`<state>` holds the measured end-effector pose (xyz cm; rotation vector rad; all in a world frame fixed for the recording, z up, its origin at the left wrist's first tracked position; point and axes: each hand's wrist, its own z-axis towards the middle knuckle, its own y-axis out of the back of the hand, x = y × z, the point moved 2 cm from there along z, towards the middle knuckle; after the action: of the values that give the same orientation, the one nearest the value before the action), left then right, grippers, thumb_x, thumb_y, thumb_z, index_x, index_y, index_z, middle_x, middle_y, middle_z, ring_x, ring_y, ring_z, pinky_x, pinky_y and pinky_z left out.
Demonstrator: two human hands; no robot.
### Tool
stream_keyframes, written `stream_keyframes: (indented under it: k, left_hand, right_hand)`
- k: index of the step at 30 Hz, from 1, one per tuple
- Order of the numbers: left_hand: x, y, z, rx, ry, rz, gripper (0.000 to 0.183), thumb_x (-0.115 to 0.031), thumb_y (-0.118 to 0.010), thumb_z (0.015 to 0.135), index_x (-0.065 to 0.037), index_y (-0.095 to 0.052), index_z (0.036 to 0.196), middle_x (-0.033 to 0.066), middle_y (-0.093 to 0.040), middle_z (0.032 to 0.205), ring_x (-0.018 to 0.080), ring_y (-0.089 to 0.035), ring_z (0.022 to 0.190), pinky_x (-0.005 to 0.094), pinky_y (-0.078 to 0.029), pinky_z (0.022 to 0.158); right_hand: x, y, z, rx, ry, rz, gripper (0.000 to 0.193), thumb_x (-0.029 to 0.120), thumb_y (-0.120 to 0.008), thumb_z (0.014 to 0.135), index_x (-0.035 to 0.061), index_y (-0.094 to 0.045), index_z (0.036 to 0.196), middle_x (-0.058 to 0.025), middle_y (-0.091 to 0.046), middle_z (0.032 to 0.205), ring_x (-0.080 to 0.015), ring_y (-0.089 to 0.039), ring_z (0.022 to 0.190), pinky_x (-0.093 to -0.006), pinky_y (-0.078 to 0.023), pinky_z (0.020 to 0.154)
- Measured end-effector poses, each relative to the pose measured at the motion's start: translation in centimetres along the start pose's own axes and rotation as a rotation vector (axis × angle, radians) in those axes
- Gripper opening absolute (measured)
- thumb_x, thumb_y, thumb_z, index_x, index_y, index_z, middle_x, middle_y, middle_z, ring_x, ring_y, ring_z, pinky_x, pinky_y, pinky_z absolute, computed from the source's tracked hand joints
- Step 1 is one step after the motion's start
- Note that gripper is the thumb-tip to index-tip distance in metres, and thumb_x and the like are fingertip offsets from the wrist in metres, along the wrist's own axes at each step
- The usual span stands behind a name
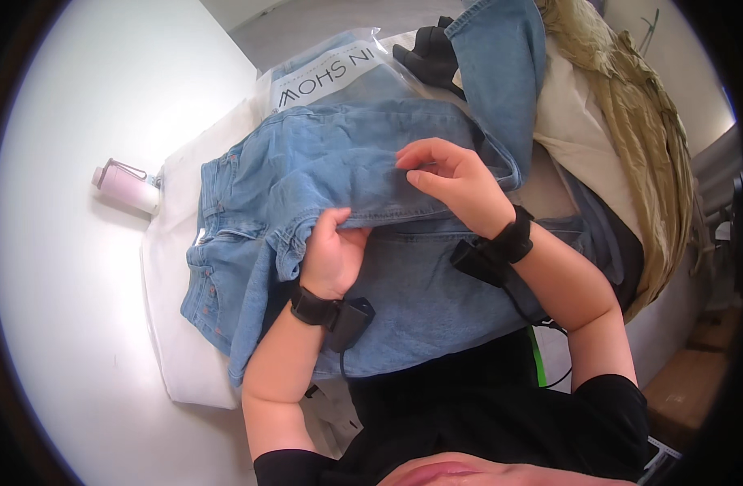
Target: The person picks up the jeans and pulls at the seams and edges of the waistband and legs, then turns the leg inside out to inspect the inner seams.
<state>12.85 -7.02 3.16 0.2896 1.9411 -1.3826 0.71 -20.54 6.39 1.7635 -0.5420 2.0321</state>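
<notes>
A pair of light blue jeans (363,146) lies spread in front of me, its waistband toward the left and a leg running to the right. My left hand (337,255) grips the near seam edge of the upper leg, the thumb on top and the fingers hidden beneath the denim. Above the same leg, farther right, is my right hand (461,182). Its fingers are curved and a small gap shows between thumb and forefinger, with nothing visible in it. Under the lifted edge, the other leg (420,283) spreads toward me.
A clear bag (331,69) holding blue denim lies behind the jeans, beside a black object (428,55). Khaki fabric (643,138) hangs along the right side. At the left stands a pink-and-white bottle (127,186). Black cabled devices are strapped to both wrists.
</notes>
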Motion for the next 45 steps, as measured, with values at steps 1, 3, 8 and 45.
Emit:
stream_keyframes:
  k: [1,3,8,45]
  left_hand:
    - [-0.2,0.4,0.2,-0.007,-0.02,0.008,0.03,-0.012,-0.042,0.08,0.007,-0.047,0.103,0.0149,-0.053,0.109,0.0245,-0.047,0.104,0.0363,-0.031,0.097]
    - [-1.0,0.7,0.4,-0.034,-0.062,-0.014,0.03,-0.012,-0.042,0.08,0.007,-0.046,0.104,0.0148,-0.052,0.11,0.0245,-0.047,0.104,0.0366,-0.031,0.097]
    - [-2.8,1.2,0.9,-0.076,-0.145,-0.063,0.031,-0.012,-0.043,0.081,0.005,-0.045,0.107,0.014,-0.051,0.112,0.0252,-0.047,0.105,0.0375,-0.033,0.096]
    - [-0.5,1.5,0.0,-0.388,0.086,0.416,0.014,-0.007,-0.042,0.077,0.004,-0.048,0.082,0.0143,-0.057,0.085,0.0283,-0.059,0.075,0.0392,-0.05,0.075]
  right_hand:
    - [0.1,-0.1,0.0,0.011,0.009,-0.031,0.019,0.004,-0.055,0.079,-0.0002,-0.056,0.097,-0.0048,-0.055,0.105,-0.0114,-0.05,0.096,-0.0242,-0.04,0.082]
    - [0.2,-0.2,-0.1,0.025,0.015,-0.059,0.017,0.003,-0.057,0.077,0.0011,-0.057,0.094,-0.0038,-0.055,0.103,-0.0107,-0.051,0.093,-0.0246,-0.041,0.079]
    - [0.5,-1.2,-0.8,-0.072,0.59,-0.741,0.023,0.004,-0.066,0.061,0.0056,-0.059,0.083,-0.0082,-0.054,0.081,-0.0245,-0.053,0.074,-0.0331,-0.044,0.071]
    - [-1.6,-1.0,0.1,0.053,0.396,-0.481,0.028,0.007,-0.052,0.081,0.0044,-0.055,0.108,-0.0134,-0.053,0.114,-0.0225,-0.05,0.108,-0.0309,-0.038,0.09]
